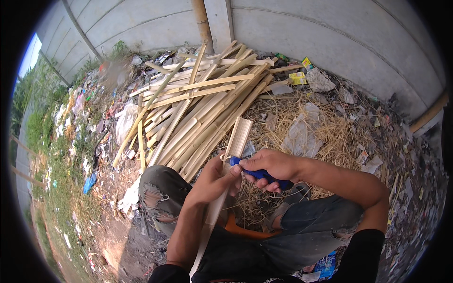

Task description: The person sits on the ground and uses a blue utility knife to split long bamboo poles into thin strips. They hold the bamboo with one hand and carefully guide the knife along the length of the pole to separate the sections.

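A seated person's left hand (212,179) is closed around a flat, pale bamboo strip (236,141) slanting across the lap. The right hand (269,167) grips a blue-handled knife (258,174) against it. Behind lies a pile (198,108) of split bamboo slats on dry straw (330,132).

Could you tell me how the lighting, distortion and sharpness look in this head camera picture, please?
Head view: even daylight with soft shadows and no harsh glare; strong fisheye bending curves the concrete wall and leaves a black rim at the corners; the left hand, the right hand with the blue-handled knife and the bamboo strip are sharp; the litter at far left is smeared.
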Action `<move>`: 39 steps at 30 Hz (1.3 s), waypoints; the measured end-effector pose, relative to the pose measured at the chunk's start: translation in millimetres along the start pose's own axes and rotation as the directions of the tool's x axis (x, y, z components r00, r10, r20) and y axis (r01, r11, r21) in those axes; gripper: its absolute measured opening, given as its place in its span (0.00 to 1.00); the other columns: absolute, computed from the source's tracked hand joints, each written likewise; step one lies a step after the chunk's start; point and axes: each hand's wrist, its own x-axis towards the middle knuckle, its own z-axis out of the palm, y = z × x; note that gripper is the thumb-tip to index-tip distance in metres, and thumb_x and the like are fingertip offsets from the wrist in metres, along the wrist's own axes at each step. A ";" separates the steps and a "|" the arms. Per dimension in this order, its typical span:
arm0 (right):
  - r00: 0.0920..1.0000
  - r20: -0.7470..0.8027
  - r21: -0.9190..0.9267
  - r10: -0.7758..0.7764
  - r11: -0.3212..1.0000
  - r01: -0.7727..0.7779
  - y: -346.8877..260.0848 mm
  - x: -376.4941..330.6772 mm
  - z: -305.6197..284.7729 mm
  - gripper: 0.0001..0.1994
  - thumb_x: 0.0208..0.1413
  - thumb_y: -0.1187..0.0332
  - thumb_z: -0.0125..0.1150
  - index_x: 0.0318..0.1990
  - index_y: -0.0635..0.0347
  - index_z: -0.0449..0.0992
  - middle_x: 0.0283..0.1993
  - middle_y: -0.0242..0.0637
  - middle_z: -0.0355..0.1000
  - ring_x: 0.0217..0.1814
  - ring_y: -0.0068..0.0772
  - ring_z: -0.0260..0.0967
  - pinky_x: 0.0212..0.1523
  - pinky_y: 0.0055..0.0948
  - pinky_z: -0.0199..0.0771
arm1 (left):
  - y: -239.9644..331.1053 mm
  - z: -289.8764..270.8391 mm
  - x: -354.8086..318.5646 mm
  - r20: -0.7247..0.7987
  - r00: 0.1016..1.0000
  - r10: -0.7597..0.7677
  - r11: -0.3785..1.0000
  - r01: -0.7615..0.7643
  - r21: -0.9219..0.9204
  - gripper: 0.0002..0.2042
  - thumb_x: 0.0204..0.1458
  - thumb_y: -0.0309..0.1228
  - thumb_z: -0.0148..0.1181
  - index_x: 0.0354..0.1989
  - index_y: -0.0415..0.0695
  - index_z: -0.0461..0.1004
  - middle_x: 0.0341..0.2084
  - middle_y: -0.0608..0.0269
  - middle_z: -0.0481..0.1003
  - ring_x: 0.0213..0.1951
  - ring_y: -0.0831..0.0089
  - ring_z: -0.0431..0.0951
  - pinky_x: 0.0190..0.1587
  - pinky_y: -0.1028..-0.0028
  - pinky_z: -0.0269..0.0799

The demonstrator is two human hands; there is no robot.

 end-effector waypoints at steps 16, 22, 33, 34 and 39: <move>0.873 -0.295 -0.354 -0.388 0.893 0.277 31.7 15.0 22.3 0.25 0.73 0.50 0.49 0.29 0.61 0.72 0.20 0.29 0.68 0.14 0.19 0.63 0.14 0.23 0.61 | -8.6 0.3 -2.2 -0.210 0.973 -0.095 0.945 0.154 0.289 0.24 0.63 0.45 0.65 0.19 0.41 0.74 0.12 0.68 0.72 0.16 0.82 0.71 0.18 0.73 0.63; 0.996 -0.007 -0.066 -0.090 0.994 0.089 6.0 6.2 3.4 0.25 0.73 0.47 0.49 0.31 0.59 0.69 0.20 0.28 0.63 0.13 0.16 0.57 0.13 0.22 0.59 | 0.9 -11.2 -9.0 0.028 0.994 -0.107 0.993 0.106 0.044 0.17 0.67 0.42 0.60 0.32 0.40 0.76 0.20 0.65 0.77 0.20 0.77 0.77 0.24 0.75 0.71; 0.947 0.240 -0.090 0.213 0.976 -0.197 -7.6 -4.2 -28.1 0.26 0.71 0.42 0.52 0.32 0.58 0.72 0.18 0.24 0.61 0.11 0.13 0.55 0.08 0.19 0.52 | -11.7 -12.7 -7.9 0.266 0.964 -0.005 0.987 0.049 -0.156 0.15 0.64 0.41 0.65 0.36 0.40 0.75 0.21 0.66 0.75 0.19 0.79 0.73 0.23 0.77 0.67; 0.938 0.264 -0.103 0.223 0.974 -0.203 -6.5 -3.5 -29.7 0.26 0.71 0.42 0.52 0.32 0.58 0.72 0.18 0.24 0.62 0.11 0.13 0.55 0.08 0.19 0.52 | -11.0 -12.9 -8.2 0.278 0.961 0.003 0.985 0.045 -0.166 0.15 0.63 0.41 0.67 0.36 0.40 0.75 0.21 0.66 0.75 0.19 0.79 0.73 0.23 0.77 0.67; 0.941 0.277 -0.123 0.193 0.979 -0.165 -5.0 -1.9 -25.9 0.26 0.71 0.43 0.51 0.32 0.59 0.72 0.18 0.25 0.63 0.11 0.13 0.56 0.08 0.19 0.54 | -16.2 -15.4 -10.9 0.225 0.974 0.003 0.981 0.040 -0.188 0.17 0.58 0.41 0.73 0.41 0.39 0.76 0.21 0.67 0.75 0.20 0.79 0.74 0.22 0.77 0.68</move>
